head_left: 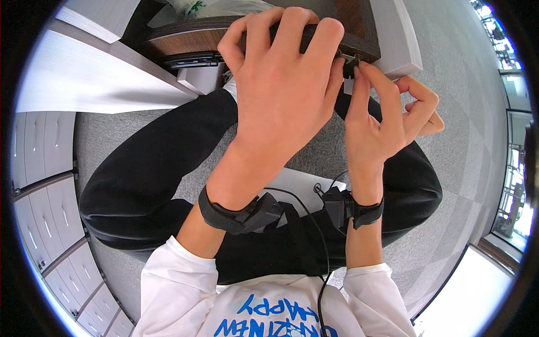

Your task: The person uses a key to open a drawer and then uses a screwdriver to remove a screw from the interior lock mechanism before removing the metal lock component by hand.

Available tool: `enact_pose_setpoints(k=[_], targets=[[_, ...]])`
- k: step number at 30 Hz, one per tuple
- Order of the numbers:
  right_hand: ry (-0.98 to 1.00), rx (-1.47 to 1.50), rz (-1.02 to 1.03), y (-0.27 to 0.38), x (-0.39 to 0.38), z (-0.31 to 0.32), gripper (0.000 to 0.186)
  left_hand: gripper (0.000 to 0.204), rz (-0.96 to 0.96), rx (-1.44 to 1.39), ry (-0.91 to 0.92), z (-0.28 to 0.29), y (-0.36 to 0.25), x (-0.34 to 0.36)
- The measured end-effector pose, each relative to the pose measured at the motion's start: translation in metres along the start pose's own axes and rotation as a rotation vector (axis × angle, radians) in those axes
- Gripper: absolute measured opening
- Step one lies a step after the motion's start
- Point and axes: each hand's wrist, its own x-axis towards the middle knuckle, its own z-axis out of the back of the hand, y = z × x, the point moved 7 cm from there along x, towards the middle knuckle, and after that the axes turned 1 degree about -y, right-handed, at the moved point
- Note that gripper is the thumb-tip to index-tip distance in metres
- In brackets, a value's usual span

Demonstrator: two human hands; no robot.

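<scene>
A dark brown wooden drawer [188, 40] sits between white cabinet panels at the top of the view. My left hand [283, 90] is closed over its near edge, fingers curled across the wood and the thumb pointing down toward its right corner. Beside that corner, my right hand [379, 121] has thumb and index finger pinched together at a small metal fitting [349, 58]; whatever lies between those fingertips is too small to make out. The other right fingers are bent and off the wood. Left of my left hand, a black metal slide rail [193, 60] runs under the drawer.
A plastic bag [219, 7] lies in the drawer. White panels [101, 70] [397, 36] flank it. My black-trousered legs [151, 168] are bent around the work area on grey carpet [449, 146]. A white flat object [297, 188] and thin black cable [314, 222] lie close. Drawer cabinets [50, 146] stand left.
</scene>
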Motion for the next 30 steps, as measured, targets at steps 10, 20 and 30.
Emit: enact_pose_setpoints(k=[10,20,30], targets=[[-0.043,0.013,-0.019,-0.0008,0.0006,-0.0026,0.019,0.033,0.004,-0.015,-0.01,0.0008,-0.0002,0.0001],[-0.031,-0.007,0.03,0.0027,-0.0007,-0.0007,0.017,0.034,0.03,-0.03,-0.006,0.0015,-0.0011,0.0011],[-0.084,0.001,0.035,-0.0019,-0.0026,-0.0038,0.013,0.034,0.041,-0.029,0.016,-0.001,-0.0039,0.0016]])
